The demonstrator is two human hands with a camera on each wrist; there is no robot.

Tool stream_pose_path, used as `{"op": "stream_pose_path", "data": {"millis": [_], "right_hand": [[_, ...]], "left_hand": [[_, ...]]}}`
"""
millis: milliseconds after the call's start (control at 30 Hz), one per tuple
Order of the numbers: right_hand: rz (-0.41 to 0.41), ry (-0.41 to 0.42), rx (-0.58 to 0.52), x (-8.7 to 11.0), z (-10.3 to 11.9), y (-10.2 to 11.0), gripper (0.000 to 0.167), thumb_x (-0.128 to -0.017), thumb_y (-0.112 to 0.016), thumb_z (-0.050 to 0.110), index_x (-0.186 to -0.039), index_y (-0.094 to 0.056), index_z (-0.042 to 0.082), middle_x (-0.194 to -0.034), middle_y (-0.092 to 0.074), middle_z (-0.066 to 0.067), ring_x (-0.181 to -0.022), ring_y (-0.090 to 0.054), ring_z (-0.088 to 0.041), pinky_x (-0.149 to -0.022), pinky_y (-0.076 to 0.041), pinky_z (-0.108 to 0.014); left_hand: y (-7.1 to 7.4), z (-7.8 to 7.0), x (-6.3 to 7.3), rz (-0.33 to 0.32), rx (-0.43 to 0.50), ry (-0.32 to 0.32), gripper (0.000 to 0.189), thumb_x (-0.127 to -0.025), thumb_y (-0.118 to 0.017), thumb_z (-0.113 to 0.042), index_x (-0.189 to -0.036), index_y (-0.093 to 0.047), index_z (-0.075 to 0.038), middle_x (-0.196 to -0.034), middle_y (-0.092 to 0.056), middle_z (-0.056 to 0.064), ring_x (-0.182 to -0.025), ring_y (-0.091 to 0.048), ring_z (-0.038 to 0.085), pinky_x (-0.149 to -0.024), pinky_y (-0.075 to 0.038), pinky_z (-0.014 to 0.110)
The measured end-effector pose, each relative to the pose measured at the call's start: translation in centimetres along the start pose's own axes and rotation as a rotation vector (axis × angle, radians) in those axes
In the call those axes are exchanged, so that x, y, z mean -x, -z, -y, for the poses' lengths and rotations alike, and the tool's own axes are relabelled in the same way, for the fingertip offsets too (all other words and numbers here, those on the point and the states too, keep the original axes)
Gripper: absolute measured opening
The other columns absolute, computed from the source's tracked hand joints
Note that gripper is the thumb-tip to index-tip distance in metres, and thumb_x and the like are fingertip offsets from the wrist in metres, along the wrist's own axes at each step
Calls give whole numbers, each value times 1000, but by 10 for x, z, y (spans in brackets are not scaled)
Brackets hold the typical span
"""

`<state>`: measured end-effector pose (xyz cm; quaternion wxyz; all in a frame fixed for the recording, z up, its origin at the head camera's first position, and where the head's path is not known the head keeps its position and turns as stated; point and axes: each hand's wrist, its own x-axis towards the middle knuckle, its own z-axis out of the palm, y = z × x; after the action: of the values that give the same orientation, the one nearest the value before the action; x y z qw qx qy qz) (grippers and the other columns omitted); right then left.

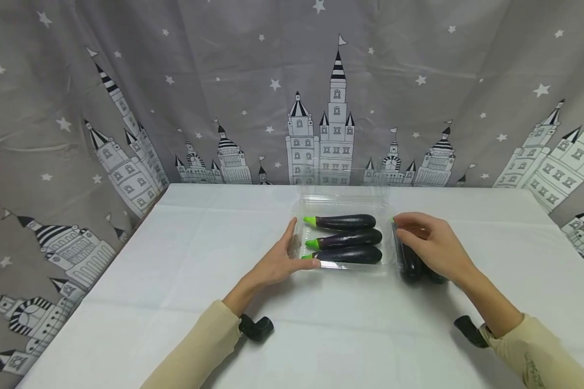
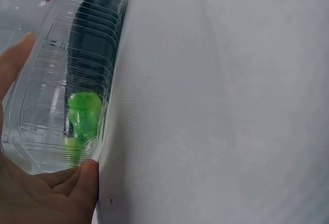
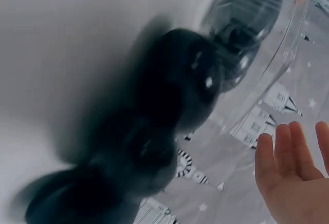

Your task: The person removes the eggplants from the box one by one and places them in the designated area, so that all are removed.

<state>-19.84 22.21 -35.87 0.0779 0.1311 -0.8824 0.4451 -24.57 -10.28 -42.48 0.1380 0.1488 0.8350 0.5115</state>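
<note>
A clear plastic clamshell container [image 1: 343,266] lies with its lid raised at the back. Three dark eggplants with green stems, the middle one [image 1: 350,239] among them, lie side by side in it. My left hand [image 1: 277,262] holds the container's front left corner, thumb along the front wall and fingers at the left side. To the right of the container are more dark eggplants [image 1: 410,263], partly covered in the head view by my right hand [image 1: 430,243]. The right wrist view shows these loose eggplants [image 3: 180,80] in a row, with the right hand's fingers [image 3: 285,152] apart from them, holding nothing.
The white-covered table [image 1: 199,232] carries the container and loose eggplants. A grey curtain [image 1: 253,70] with castles and stars hangs behind and along the left. Dark wrist-worn devices [image 1: 256,328] stick out from both cuffs.
</note>
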Motion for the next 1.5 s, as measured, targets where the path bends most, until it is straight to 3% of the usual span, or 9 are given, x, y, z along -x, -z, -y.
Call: {"op": "stream_pose_path", "data": {"millis": [133, 233, 433, 900, 1167, 1500], "right_hand": [[24, 13, 2, -8, 4, -11, 34, -99, -62, 13, -128, -61, -2, -125, -62, -21, -113, -61, -37, -94, -50, -47], [42, 2, 22, -15, 4, -19, 35, -98, -62, 14, -130, -61, -2, -130, -59, -21, -119, -56, -39, -98, -45, -54], [93, 15, 50, -39, 8, -37, 35, -97, -61, 13, -128, -61, -3, -130, -59, -20, -123, -51, -37, -105, -39, -53], [215, 43, 178, -87, 7, -70, 36, -93, -65, 15, -125, -65, -2, -130, -61, -19, -125, -52, -38, -103, -40, -54], [262, 38, 239, -97, 1, -78, 37, -92, -66, 16, -125, -66, 0, -128, -62, -20, -122, -54, -38, -102, -41, -53], [289, -66, 256, -95, -8, -84, 41, -91, -68, 19, -129, -65, 4, -125, -64, -19, -116, -58, -36, -99, -42, -55]], "left_hand": [[-1, -2, 0, -1, -3, 1, 121, -77, -82, -45, -160, 3, -20, -164, -7, 11, -149, -4, 28, -116, -8, 56], [-1, -2, 0, 4, -1, 2, 121, -77, -82, -45, -160, 3, -19, -164, -6, 11, -149, -4, 28, -116, -8, 56], [0, -1, 0, 2, -9, 7, 120, -78, -82, -45, -160, 2, -19, -164, -7, 11, -149, -4, 29, -116, -8, 58], [1, -2, 0, 10, 4, -1, 121, -77, -82, -46, -160, 2, -20, -164, -7, 11, -149, -4, 29, -116, -8, 56], [0, -2, 1, 14, 9, 1, 120, -78, -81, -46, -160, 2, -21, -164, -8, 12, -149, -6, 30, -116, -9, 56], [1, -4, 1, 10, -2, 1, 122, -77, -82, -45, -160, 3, -19, -164, -7, 12, -149, -6, 29, -116, -10, 55]]}}
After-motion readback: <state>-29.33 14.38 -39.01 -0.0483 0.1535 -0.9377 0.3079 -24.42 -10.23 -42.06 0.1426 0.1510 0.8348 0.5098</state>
